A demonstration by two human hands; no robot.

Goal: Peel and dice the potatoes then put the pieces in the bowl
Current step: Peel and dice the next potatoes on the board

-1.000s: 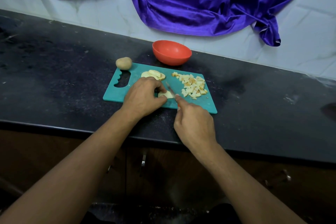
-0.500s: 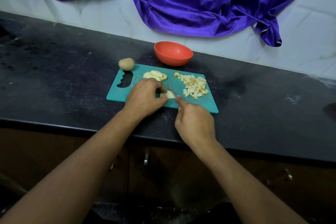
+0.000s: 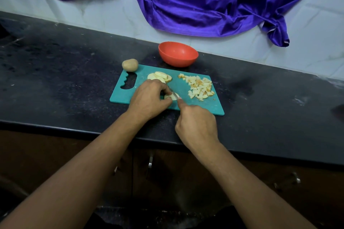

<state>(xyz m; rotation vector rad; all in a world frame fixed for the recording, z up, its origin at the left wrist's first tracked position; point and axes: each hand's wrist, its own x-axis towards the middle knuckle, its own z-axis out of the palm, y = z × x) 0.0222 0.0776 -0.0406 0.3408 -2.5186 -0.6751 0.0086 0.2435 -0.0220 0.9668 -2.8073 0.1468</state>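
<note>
Head view: my left hand [image 3: 149, 98] pinches a small pale peeled potato chunk [image 3: 176, 97] on the teal plastic cutting board [image 3: 197, 105]; my right hand [image 3: 197, 124] wraps a thin-bladed knife [image 3: 173, 93], blade on the chunk. I judge the chunk firm, light, wet-slick, prone to skid: grip its left end, flat side down. To its right lie pale diced potato cubes [image 3: 201, 86], with a round orange-red plastic bowl [image 3: 178, 55] beyond the board on the speckled black stone worktop [image 3: 65, 80]; shiny purple cloth [image 3: 204, 2] drapes the white tiled wall [image 3: 111, 15].
</note>
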